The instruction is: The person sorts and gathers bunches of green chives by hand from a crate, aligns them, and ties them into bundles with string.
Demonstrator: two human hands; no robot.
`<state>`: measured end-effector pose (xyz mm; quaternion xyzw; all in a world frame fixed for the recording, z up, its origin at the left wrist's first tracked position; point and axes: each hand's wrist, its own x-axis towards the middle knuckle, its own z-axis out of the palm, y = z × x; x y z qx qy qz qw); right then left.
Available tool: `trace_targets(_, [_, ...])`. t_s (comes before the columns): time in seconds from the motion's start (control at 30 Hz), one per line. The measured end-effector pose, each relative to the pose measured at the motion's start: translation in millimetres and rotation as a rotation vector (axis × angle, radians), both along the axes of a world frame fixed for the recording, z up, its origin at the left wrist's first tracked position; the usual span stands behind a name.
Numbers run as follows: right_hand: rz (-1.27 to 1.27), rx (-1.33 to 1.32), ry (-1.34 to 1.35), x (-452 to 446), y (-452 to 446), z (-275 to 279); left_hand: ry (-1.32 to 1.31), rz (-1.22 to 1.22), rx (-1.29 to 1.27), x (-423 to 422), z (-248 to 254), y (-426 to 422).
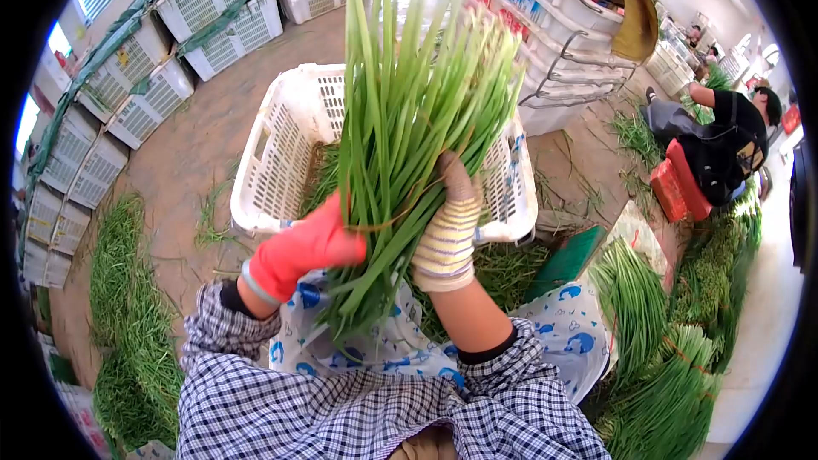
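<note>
A large bunch of long green stalks [400, 136] stands upright in front of me, over the near edge of a white plastic basket [264, 149]. My right hand [447, 234], in a striped knitted glove with a dark thumb, is wrapped round the bunch from the right. My left hand [311, 247], in a red glove, is at the bunch's lower left side; it is blurred, and its fingers are partly hidden. A thin brownish strand [383, 226] crosses the stalks between my hands. Loose greens show inside the basket.
Tied bundles of stalks [656, 392] lie at the right, beside a green board [564, 262]. Loose greens [128, 315] are heaped on the left floor. White crates [230, 30] line the back left; stacked tubs [545, 25] stand behind. A person [737, 132] sits at the right.
</note>
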<state>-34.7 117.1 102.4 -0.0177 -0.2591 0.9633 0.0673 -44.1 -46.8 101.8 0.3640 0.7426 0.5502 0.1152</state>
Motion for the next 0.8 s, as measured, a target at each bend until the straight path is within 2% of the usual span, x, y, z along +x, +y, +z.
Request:
trace_targets(0.03, [-0.014,-0.073,-0.042,14,-5,-5,-0.124,-0.125,0.028,21,-21,-11])
trace_targets(0.1, [0.021,-0.144,-0.085,36,-12,-31,-0.416,0.084,0.119,82,-25,1])
trace_targets(0.13, [0.059,-0.115,-0.072,46,-15,-46,-0.529,0.133,0.187,99,-50,7])
trace_targets(0.23, [0.086,-0.062,-0.128,74,-16,-53,-0.637,0.285,0.286,138,-81,14])
trace_targets(0.3, [0.042,0.353,-0.098,82,2,-46,-0.664,0.319,0.273,154,-73,8])
trace_targets(0.33, [-0.004,0.441,0.060,77,21,-41,-0.782,0.314,0.277,159,-61,3])
trace_targets(0.37, [-0.129,0.496,0.034,72,33,-45,-0.888,0.298,0.280,160,-53,-2])
trace_targets(0.4, [-0.254,0.555,-0.002,67,45,-48,-0.764,0.277,0.202,159,-50,-7])
trace_targets(0.47, [-0.461,1.269,0.516,71,70,-27,-0.704,0.219,0.122,159,-34,-17])
trace_targets(0.53, [-0.596,1.813,0.711,73,72,-2,-0.701,0.147,0.011,156,-23,-31])
trace_targets(0.57, [-0.495,1.810,0.852,64,82,-12,-0.742,0.120,-0.016,155,-20,-39])
trace_targets(0.63, [-0.286,2.193,0.413,51,105,-17,-0.789,0.174,0.023,160,-4,-53])
trace_targets(0.67, [-0.324,1.625,0.235,63,120,-9,-0.774,0.163,0.031,163,1,-64])
trace_targets(0.7, [-0.441,0.999,0.199,76,134,-1,-0.731,0.196,0.002,168,4,-76])
trace_targets(0.73, [-0.368,0.670,0.150,77,154,10,-0.693,0.234,-0.030,172,5,-87])
trace_targets(0.77, [-0.255,0.480,0.199,77,172,11,-0.694,0.237,-0.028,176,5,-97])
trace_targets(0.8, [-0.155,0.643,0.247,82,175,7,-0.676,0.241,-0.089,179,4,-105])
